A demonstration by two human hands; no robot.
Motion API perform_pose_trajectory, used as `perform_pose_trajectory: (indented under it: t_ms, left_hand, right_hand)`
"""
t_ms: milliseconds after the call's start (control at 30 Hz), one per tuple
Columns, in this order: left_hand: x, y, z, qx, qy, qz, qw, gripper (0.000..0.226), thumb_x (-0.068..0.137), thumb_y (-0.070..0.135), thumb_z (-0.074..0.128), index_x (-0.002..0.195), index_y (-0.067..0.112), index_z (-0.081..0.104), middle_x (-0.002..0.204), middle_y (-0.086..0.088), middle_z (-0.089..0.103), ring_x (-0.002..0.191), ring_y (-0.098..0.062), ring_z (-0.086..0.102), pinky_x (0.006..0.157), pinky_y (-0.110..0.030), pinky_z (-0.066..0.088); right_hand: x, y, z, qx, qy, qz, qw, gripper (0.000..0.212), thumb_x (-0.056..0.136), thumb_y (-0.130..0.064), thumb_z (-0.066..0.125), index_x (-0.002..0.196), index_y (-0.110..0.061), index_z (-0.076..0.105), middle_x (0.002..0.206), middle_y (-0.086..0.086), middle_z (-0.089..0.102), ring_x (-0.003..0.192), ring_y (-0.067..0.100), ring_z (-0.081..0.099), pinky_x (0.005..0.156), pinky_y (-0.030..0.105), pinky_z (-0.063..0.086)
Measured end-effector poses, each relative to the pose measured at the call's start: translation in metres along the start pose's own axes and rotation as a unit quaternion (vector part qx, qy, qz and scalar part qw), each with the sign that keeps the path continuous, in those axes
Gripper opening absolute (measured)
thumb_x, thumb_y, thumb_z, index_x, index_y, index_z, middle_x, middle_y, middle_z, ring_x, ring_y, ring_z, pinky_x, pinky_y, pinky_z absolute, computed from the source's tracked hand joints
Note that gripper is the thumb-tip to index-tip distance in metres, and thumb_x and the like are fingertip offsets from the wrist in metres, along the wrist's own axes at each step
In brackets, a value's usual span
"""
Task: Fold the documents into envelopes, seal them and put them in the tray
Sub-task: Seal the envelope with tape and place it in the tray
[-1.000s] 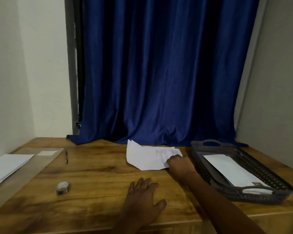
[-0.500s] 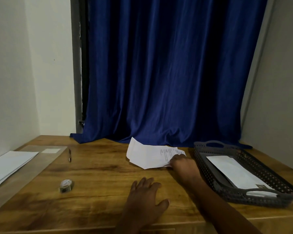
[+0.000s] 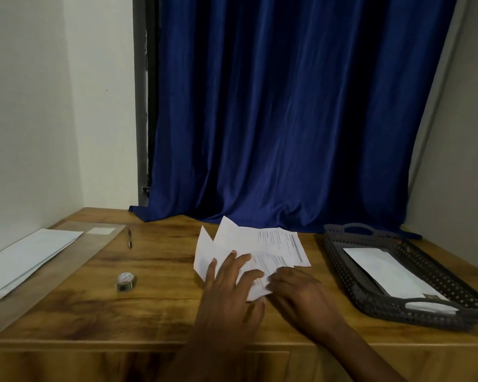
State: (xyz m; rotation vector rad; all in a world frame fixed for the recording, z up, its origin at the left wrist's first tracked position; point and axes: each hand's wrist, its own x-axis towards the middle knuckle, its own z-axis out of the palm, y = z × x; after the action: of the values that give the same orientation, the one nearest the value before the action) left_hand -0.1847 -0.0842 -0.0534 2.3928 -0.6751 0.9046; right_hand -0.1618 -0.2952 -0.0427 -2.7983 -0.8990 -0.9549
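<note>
Documents (image 3: 262,253) are getting squared up: left hand (image 3: 229,282) pressing flat and open, right hand (image 3: 298,290) pinching the near edge. Probably best aligning corners before creasing.

printed lines on the documents (image 3: 276,250) too small and blurred to read, no other legible text

The documents (image 3: 262,252), white printed sheets, are lying fanned and overlapping at the middle of the tabletop (image 3: 160,299), with two pointed corners sticking up at their far left edge. The tray (image 3: 340,260), a dark perforated plastic basket with handle slots, is sitting to the right, holding a white envelope (image 3: 392,271) lying flat. Blank white envelopes (image 3: 25,257) are lying stacked at the far left.
</note>
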Motion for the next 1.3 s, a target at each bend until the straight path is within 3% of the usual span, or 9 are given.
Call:
perform_pose_trajectory:
  t_ms: [133, 267, 367, 500, 633, 733, 933, 1033, 1300]
  left_hand:
    - [-0.005, -0.014, -0.039, 0.042, -0.144, -0.103, 0.983, 0.056, 0.099, 0.057, 0.028, 0.151, 0.039, 0.034, 0.168, 0.012, 0.013, 0.154, -0.013, 0.010, 0.125, -0.037, 0.017]
    - [-0.006, -0.036, -0.055, 0.153, -0.335, -0.143, 0.919, 0.071, 0.100, 0.067, 0.025, 0.160, 0.034, 0.009, 0.170, 0.002, -0.008, 0.156, -0.026, -0.010, 0.126, -0.054, 0.003]
    - [-0.015, -0.049, -0.049, 0.138, -0.375, -0.151, 0.904, 0.104, 0.071, 0.086, -0.003, 0.160, 0.034, 0.008, 0.170, 0.002, -0.005, 0.156, -0.025, -0.008, 0.125, -0.056, -0.001]
    - [-0.027, -0.053, -0.045, 0.149, -0.372, -0.149, 0.904, 0.113, 0.061, 0.088, -0.008, 0.159, 0.035, 0.014, 0.170, 0.002, 0.007, 0.156, -0.025, 0.003, 0.124, -0.056, 0.001]
    - [-0.019, -0.054, -0.042, 0.161, -0.325, -0.141, 0.921, 0.100, 0.075, 0.089, 0.004, 0.157, 0.035, 0.021, 0.166, 0.001, 0.020, 0.154, -0.024, 0.013, 0.123, -0.059, 0.002]
    - [-0.001, -0.049, -0.033, 0.169, -0.281, -0.128, 0.936, 0.068, 0.101, 0.064, 0.022, 0.159, 0.030, 0.017, 0.169, -0.001, 0.008, 0.156, -0.026, 0.002, 0.124, -0.057, -0.001]
    - [0.002, -0.066, -0.013, 0.152, -0.349, -0.133, 0.915, 0.068, 0.101, 0.052, 0.014, 0.162, 0.023, 0.008, 0.170, 0.000, 0.003, 0.157, -0.025, -0.003, 0.124, -0.054, -0.001]
    - [-0.002, -0.076, -0.008, 0.156, -0.330, -0.126, 0.922, 0.096, 0.077, 0.064, -0.014, 0.162, 0.026, 0.011, 0.170, 0.003, 0.005, 0.157, -0.021, -0.001, 0.125, -0.050, 0.000]
    - [-0.007, -0.103, -0.022, 0.172, -0.338, -0.169, 0.910, 0.090, 0.087, 0.078, -0.005, 0.162, 0.030, 0.003, 0.170, 0.002, -0.003, 0.157, -0.021, -0.005, 0.126, -0.048, 0.000]
  right_hand:
    - [-0.019, -0.011, 0.003, 0.062, -0.020, -0.057, 0.996, 0.024, 0.099, -0.046, 0.053, 0.114, -0.039, 0.072, 0.127, -0.020, 0.068, 0.123, -0.001, 0.058, 0.103, 0.018, 0.043]
    - [-0.028, -0.019, 0.008, 0.102, -0.062, -0.045, 0.992, 0.032, 0.102, -0.054, 0.044, 0.122, -0.045, 0.067, 0.132, -0.029, 0.062, 0.130, -0.011, 0.048, 0.106, 0.017, 0.044]
    - [-0.030, -0.021, 0.006, 0.144, -0.100, -0.024, 0.984, 0.036, 0.098, -0.062, 0.048, 0.126, -0.048, 0.065, 0.133, -0.036, 0.057, 0.131, -0.019, 0.041, 0.108, 0.014, 0.040]
    - [-0.018, -0.029, -0.013, 0.176, -0.159, 0.033, 0.971, 0.054, 0.083, -0.083, 0.049, 0.118, -0.048, 0.070, 0.126, -0.038, 0.060, 0.125, -0.021, 0.043, 0.106, 0.011, 0.039]
    - [0.008, -0.047, -0.007, 0.193, -0.073, 0.102, 0.973, 0.045, 0.093, -0.067, 0.044, 0.113, -0.039, 0.073, 0.119, -0.027, 0.068, 0.113, -0.009, 0.057, 0.098, 0.024, 0.050]
    - [0.038, -0.066, 0.009, 0.157, -0.023, 0.179, 0.971, 0.043, 0.100, -0.055, 0.042, 0.128, -0.033, 0.067, 0.131, -0.016, 0.066, 0.120, 0.002, 0.058, 0.108, 0.027, 0.044]
    - [0.070, -0.093, 0.063, 0.093, -0.242, 0.185, 0.948, 0.055, 0.106, -0.042, 0.029, 0.157, -0.022, 0.028, 0.166, 0.000, 0.026, 0.153, 0.022, 0.021, 0.125, 0.046, 0.010]
    - [0.067, -0.087, 0.065, 0.133, -0.248, 0.198, 0.939, 0.056, 0.108, -0.047, 0.019, 0.159, -0.027, 0.023, 0.168, -0.004, 0.016, 0.156, 0.018, 0.009, 0.125, 0.045, 0.001]
    - [0.040, -0.020, 0.058, 0.044, -0.286, 0.284, 0.914, 0.067, 0.102, -0.061, 0.014, 0.161, -0.030, 0.007, 0.170, 0.000, 0.003, 0.156, 0.027, 0.000, 0.124, 0.052, 0.004]
